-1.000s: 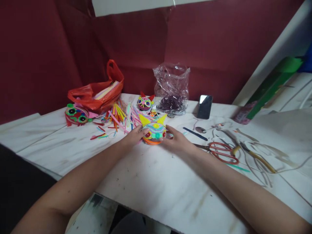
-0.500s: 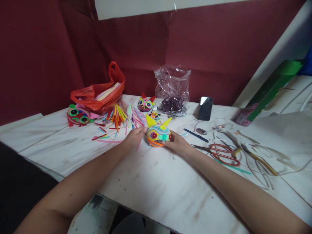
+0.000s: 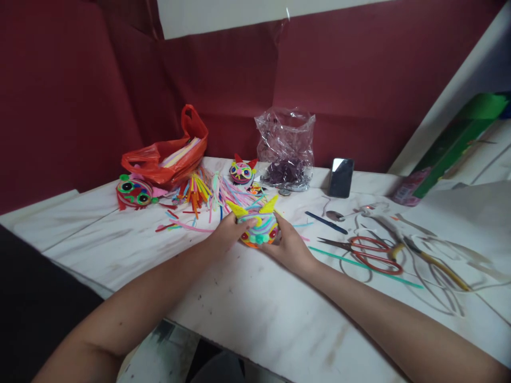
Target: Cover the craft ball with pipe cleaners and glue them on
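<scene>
A round animal head ornament (image 3: 258, 230) in pastel stripes, with yellow pointed ears, red eyes and a teal nose, is held between both hands just above the marble-patterned table (image 3: 255, 314). My left hand (image 3: 230, 231) grips its left side, thumb across the front. My right hand (image 3: 290, 246) closes on its right side, fingers behind and thumb near the lower edge. The ornament faces me with its ears up. Beyond it lie loose pastel pipe cleaners (image 3: 235, 194).
A red plastic bag (image 3: 165, 159) and a finished head (image 3: 134, 192) stand left. Behind are a small red-eared head (image 3: 241, 173), a clear bag (image 3: 285, 154) and a phone (image 3: 341, 178). Scissors (image 3: 375, 255), pliers (image 3: 435, 263) and a green strip (image 3: 363, 266) lie right.
The ornament has turned to face me more squarely and stands more upright. My left thumb has moved onto its front. The camera view has shifted slightly.
</scene>
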A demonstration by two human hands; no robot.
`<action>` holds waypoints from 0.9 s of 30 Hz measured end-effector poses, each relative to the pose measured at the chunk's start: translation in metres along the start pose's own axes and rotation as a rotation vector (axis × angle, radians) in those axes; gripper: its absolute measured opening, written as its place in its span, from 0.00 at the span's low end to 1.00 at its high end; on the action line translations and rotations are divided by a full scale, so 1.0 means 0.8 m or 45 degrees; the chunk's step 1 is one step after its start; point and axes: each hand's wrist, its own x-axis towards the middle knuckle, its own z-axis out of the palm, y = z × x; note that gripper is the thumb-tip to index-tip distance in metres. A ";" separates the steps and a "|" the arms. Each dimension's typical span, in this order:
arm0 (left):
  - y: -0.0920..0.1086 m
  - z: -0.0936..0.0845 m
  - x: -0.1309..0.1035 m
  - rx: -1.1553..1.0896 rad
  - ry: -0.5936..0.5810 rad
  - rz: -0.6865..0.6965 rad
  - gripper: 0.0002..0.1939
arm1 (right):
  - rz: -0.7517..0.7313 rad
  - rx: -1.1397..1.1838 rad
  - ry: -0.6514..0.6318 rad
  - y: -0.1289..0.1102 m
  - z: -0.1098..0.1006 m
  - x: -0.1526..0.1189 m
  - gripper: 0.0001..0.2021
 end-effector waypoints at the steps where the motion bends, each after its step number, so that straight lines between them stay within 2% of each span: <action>1: -0.001 0.001 0.000 -0.061 -0.025 -0.011 0.27 | -0.025 -0.058 0.008 0.000 0.002 -0.002 0.39; 8: 0.001 0.011 -0.006 -0.219 0.007 -0.118 0.31 | -0.024 -0.229 0.039 0.006 0.007 -0.008 0.44; 16: 0.001 0.017 -0.012 -0.253 0.088 -0.081 0.31 | -0.028 -0.181 0.030 0.001 0.007 -0.010 0.42; 22: -0.002 0.017 -0.011 -0.232 0.058 -0.061 0.33 | -0.020 -0.171 0.030 -0.001 0.008 -0.010 0.40; 25: -0.006 0.013 -0.007 -0.166 0.098 -0.039 0.34 | 0.033 -0.083 0.019 0.001 0.008 -0.007 0.42; 27: -0.010 0.007 -0.002 -0.126 0.083 -0.010 0.31 | 0.078 0.029 0.020 0.002 0.005 -0.004 0.41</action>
